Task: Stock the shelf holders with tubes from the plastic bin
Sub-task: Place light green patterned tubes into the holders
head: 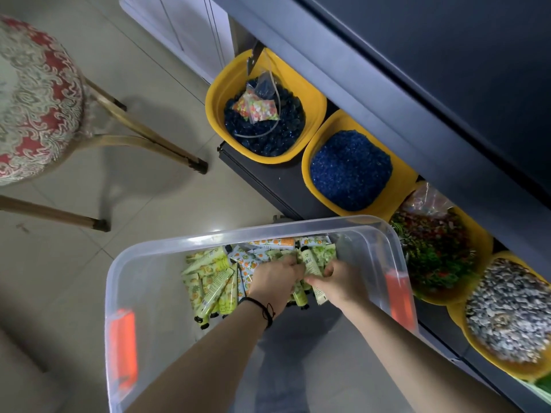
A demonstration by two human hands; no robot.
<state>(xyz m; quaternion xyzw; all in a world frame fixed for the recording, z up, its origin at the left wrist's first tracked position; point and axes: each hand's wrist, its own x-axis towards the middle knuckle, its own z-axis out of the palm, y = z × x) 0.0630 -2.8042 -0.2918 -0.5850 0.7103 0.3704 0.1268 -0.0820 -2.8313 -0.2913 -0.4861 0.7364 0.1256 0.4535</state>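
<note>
A clear plastic bin [125, 263] with orange handle clips sits on the floor below me, holding several green and yellow fruit-print tubes [208, 278] with black caps. Both my hands reach down into the pile. My left hand [272, 281], with a black cord on its wrist, curls its fingers round a bunch of tubes. My right hand [337, 281] grips a few green tubes [311, 263] that stick out above and below its fingers. The shelf holders are out of view.
A dark shelf unit [417, 84] stands to the right, its lowest ledge lined with yellow tubs: dark blue pebbles [262, 126], blue gravel [351, 171], mixed colours [432, 248], grey-white stones [507, 308]. A chair with a red patterned cushion [32, 96] stands at left on the tiled floor.
</note>
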